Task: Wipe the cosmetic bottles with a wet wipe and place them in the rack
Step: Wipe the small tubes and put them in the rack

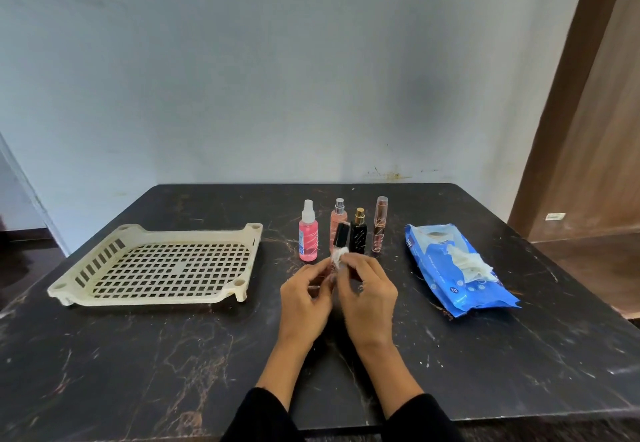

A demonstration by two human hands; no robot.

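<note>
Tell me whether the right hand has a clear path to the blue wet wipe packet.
Probably yes: the blue wet wipe packet lies apart on the dark table with nothing between, but the right hand is pinching a white wipe now.

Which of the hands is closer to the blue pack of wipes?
The right hand. It sits just left of the blue pack of wipes, with bare table between them. The left hand is farther off, on the other side of the right hand, nearer the rack.
</note>
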